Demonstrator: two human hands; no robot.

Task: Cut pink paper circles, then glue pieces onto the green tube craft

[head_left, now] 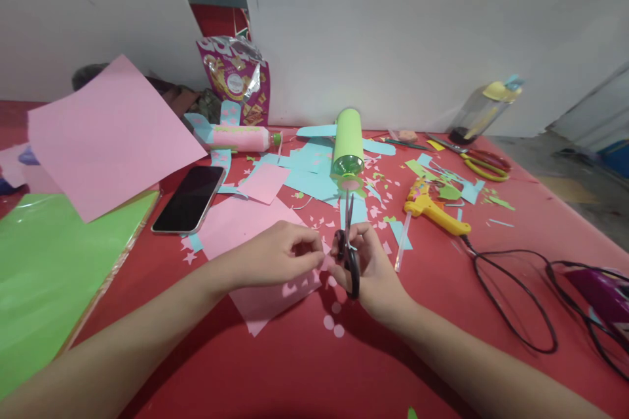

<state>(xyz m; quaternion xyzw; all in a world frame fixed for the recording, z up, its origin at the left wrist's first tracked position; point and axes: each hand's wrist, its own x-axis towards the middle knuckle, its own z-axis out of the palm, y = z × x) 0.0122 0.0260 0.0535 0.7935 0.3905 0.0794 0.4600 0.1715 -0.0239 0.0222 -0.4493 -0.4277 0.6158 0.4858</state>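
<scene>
One pair of black scissors (348,245) points lengthwise toward the green bottle (348,137).

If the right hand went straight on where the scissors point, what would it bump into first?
Probably the green bottle, neck end first: the right hand holds the scissors aimed at it. Their height above the table is unclear, so they might pass over it.

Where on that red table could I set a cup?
Two patches of table look bare: between the left forearm and right forearm, nearer than the pink circles; and bordered by the glue gun, its cable and right forearm. It's crowded around the green bottle.
</scene>
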